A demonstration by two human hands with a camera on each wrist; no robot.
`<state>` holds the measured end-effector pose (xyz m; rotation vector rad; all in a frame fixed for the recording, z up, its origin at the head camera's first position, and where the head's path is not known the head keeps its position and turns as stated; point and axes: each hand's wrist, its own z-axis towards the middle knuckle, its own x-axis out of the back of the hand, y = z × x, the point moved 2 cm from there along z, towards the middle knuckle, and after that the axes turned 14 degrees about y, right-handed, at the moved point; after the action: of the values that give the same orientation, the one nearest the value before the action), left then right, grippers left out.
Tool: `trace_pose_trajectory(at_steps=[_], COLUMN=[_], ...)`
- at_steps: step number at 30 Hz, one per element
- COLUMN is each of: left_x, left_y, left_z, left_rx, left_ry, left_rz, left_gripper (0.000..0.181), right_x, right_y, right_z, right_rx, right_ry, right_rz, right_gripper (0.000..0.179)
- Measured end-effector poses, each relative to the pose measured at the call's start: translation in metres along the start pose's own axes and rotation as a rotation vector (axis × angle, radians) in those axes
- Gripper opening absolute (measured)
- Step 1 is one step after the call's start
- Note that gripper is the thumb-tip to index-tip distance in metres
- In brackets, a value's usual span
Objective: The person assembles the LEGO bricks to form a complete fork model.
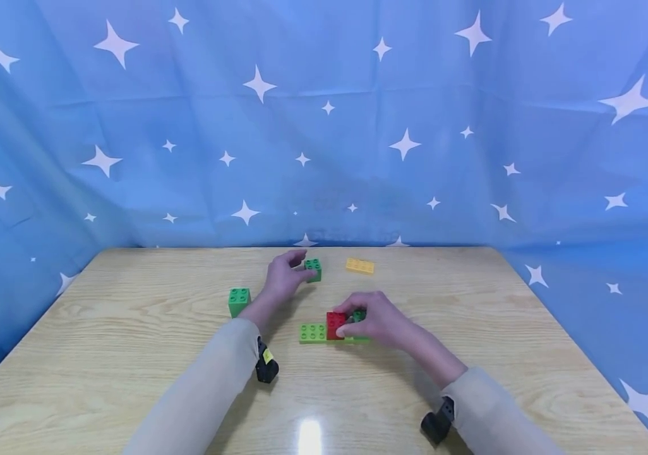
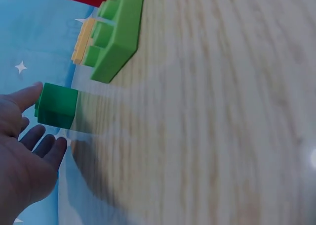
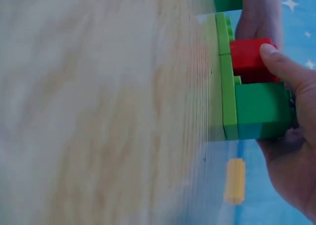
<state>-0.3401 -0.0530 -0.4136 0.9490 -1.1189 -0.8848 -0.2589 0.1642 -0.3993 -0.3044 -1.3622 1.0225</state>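
Observation:
In the head view, my right hand (image 1: 379, 320) pinches a red block (image 1: 334, 323) between thumb and fingers. It sits on light green studded plates (image 1: 312, 333) lying end to end near the table's middle. On their right part stands a dark green block (image 3: 261, 111), partly covered by my fingers in the head view. My left hand (image 1: 284, 276) reaches to another green block (image 1: 313, 265) farther back. Its thumb lies along that block's near side, with the other fingers spread apart from it in the left wrist view.
Left of my left forearm stands one more green block (image 1: 239, 301). A flat yellow-orange plate (image 1: 360, 265) lies toward the table's back edge. Behind the wooden table (image 1: 102, 366) hangs a blue curtain (image 1: 324, 126) with white stars.

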Motion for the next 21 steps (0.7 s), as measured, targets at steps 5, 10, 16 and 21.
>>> trace_pose_trajectory(at_steps=[5, 10, 16, 21], left_x=[-0.002, -0.002, -0.003, -0.001], left_y=[-0.004, -0.004, -0.002, 0.0], left_z=[0.005, 0.006, 0.003, -0.006], left_rx=[0.008, -0.023, -0.032, -0.036], left_ry=[-0.006, -0.01, -0.021, -0.042], left_rz=[0.002, 0.024, 0.072, 0.107], left_gripper=[0.064, 0.053, 0.044, 0.039], right_x=[0.0, 0.0, 0.0, 0.0], right_y=[0.0, 0.001, 0.001, 0.002], right_z=[0.002, 0.003, 0.004, 0.004], right_rx=[-0.018, -0.02, -0.034, -0.034], right_ry=[-0.018, -0.025, -0.032, -0.034], right_rz=[-0.002, 0.005, 0.008, -0.001], right_gripper=[0.035, 0.034, 0.033, 0.034])
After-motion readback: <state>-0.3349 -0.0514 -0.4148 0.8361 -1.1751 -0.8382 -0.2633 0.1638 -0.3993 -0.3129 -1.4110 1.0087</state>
